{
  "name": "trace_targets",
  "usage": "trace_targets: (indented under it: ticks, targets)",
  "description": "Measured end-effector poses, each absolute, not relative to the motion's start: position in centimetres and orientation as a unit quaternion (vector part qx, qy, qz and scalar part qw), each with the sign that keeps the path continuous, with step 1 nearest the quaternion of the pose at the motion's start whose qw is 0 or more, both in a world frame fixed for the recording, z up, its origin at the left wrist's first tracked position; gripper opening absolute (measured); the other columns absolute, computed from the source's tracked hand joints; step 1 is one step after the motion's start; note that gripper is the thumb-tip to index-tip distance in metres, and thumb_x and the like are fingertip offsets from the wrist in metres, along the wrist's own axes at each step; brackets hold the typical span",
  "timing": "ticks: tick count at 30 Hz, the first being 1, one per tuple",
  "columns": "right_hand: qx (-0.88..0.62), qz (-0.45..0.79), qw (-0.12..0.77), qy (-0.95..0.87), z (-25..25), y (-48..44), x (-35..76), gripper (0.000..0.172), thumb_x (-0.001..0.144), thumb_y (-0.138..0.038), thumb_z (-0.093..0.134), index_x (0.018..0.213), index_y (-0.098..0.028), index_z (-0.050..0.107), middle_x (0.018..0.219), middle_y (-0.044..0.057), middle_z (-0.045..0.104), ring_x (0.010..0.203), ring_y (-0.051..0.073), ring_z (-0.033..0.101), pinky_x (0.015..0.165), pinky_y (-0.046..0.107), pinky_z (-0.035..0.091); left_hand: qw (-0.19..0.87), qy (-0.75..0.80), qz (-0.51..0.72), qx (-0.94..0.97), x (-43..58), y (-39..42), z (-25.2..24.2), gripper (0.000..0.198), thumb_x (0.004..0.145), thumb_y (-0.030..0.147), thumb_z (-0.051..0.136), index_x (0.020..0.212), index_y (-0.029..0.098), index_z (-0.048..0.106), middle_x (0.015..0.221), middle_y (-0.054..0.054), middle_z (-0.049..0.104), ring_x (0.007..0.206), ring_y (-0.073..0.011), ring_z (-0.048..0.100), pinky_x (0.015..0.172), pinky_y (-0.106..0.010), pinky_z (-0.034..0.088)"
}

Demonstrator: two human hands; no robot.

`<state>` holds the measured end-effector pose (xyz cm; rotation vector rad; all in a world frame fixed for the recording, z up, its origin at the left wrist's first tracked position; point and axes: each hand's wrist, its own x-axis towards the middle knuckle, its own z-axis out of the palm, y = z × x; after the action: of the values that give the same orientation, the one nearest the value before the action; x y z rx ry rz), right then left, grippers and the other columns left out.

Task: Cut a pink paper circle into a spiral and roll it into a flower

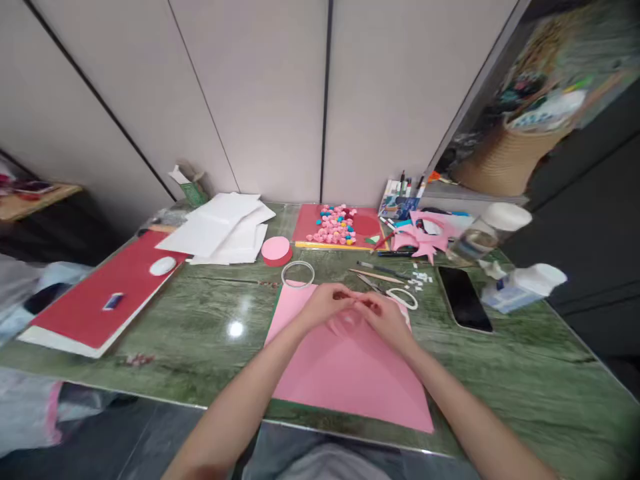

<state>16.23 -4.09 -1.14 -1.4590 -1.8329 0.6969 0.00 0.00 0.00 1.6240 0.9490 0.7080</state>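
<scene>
Paper piece (345,323), pinched by left hand (327,305) and right hand (387,322), juts from the grip's near side.

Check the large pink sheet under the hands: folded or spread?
Spread: the pink sheet lies flat, its near edge running straight between two corners, no fold showing.

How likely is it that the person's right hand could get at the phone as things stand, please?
Probably yes: the phone lies uncovered to the right of the right hand, with no tall object between them, though that hand seems to be pinching a pink piece.
</scene>
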Motion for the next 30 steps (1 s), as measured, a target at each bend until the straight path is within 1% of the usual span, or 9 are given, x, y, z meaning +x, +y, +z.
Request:
trace_targets:
  ticks: [5,9,12,15,18,22,27,30]
  targets:
    - [-0.56,0.262,0.349,-0.705,-0.5,-4.2,16.4,0.023,0.08,-0.036,0.045,0.072,-0.019,0.059,0.07,0.002,0.06,0.067,0.014,0.052,0.061,0.025,0.037,0.53,0.403,0.3,0.683,0.1,-0.1,0.3,0.026,0.068,0.03,0.055,0.083,0.011,0.063,0.083,-0.008,0.065,0.072,-0.0135,0.056,0.065,-0.022,0.042]
    - [-0.556,0.276,0.35,-0.701,-0.5,-4.1,16.5,0.023,0.079,-0.035,0.046,0.07,-0.019,0.059,0.069,0.001,0.059,0.066,0.014,0.051,0.061,0.025,0.036,0.492,0.427,0.28,0.705,0.0,-0.1,0.1,0.024,0.07,0.032,0.051,0.078,0.013,0.064,0.076,-0.005,0.064,0.068,-0.0127,0.055,0.062,-0.022,0.041]
    - [-0.552,0.314,0.368,-0.68,-0.6,-4.0,16.7,0.027,0.081,-0.037,0.042,0.069,-0.018,0.058,0.068,0.002,0.057,0.066,0.015,0.051,0.06,0.025,0.037,0.481,0.435,0.286,0.706,-0.1,0.0,-0.1,0.022,0.07,0.03,0.05,0.075,0.013,0.063,0.071,-0.003,0.063,0.066,-0.0116,0.053,0.06,-0.021,0.039]
    - [-0.541,0.368,0.395,-0.645,-0.5,-3.8,17.2,0.03,0.083,-0.036,0.038,0.075,-0.017,0.058,0.067,0.002,0.056,0.066,0.014,0.051,0.06,0.025,0.038,0.494,0.432,0.295,0.695,-0.2,0.1,-0.1,0.02,0.07,0.028,0.049,0.074,0.012,0.061,0.067,-0.002,0.061,0.063,-0.0105,0.052,0.058,-0.02,0.038]
    - [-0.535,0.393,0.396,-0.635,-0.3,-3.7,17.4,0.023,0.08,-0.033,0.044,0.082,-0.017,0.06,0.074,0.002,0.059,0.07,0.015,0.053,0.063,0.025,0.04,0.503,0.432,0.298,0.687,-0.2,0.2,0.1,0.019,0.069,0.027,0.049,0.073,0.012,0.06,0.066,-0.002,0.059,0.061,-0.0103,0.051,0.057,-0.02,0.037]
    - [-0.532,0.398,0.395,-0.634,-0.3,-3.6,17.3,0.016,0.075,-0.03,0.053,0.08,-0.017,0.06,0.078,0.003,0.061,0.073,0.015,0.055,0.067,0.025,0.041,0.511,0.429,0.298,0.683,-0.1,0.0,0.1,0.019,0.07,0.027,0.049,0.072,0.012,0.06,0.066,-0.002,0.059,0.061,-0.0102,0.051,0.056,-0.02,0.037]
    - [-0.534,0.404,0.397,-0.628,-0.6,-3.6,17.0,0.015,0.072,-0.03,0.057,0.079,-0.017,0.06,0.078,0.003,0.062,0.072,0.015,0.056,0.067,0.026,0.042,0.515,0.419,0.305,0.683,0.0,-0.2,0.1,0.019,0.07,0.028,0.05,0.074,0.012,0.06,0.068,-0.003,0.06,0.063,-0.0103,0.051,0.057,-0.02,0.037]
    - [-0.543,0.395,0.392,-0.629,-0.6,-3.6,17.0,0.017,0.071,-0.033,0.057,0.078,-0.017,0.061,0.077,0.003,0.063,0.071,0.015,0.056,0.065,0.026,0.042,0.528,0.416,0.303,0.676,0.0,-0.3,0.2,0.02,0.07,0.028,0.05,0.074,0.012,0.06,0.068,-0.003,0.06,0.062,-0.0103,0.051,0.056,-0.02,0.037]
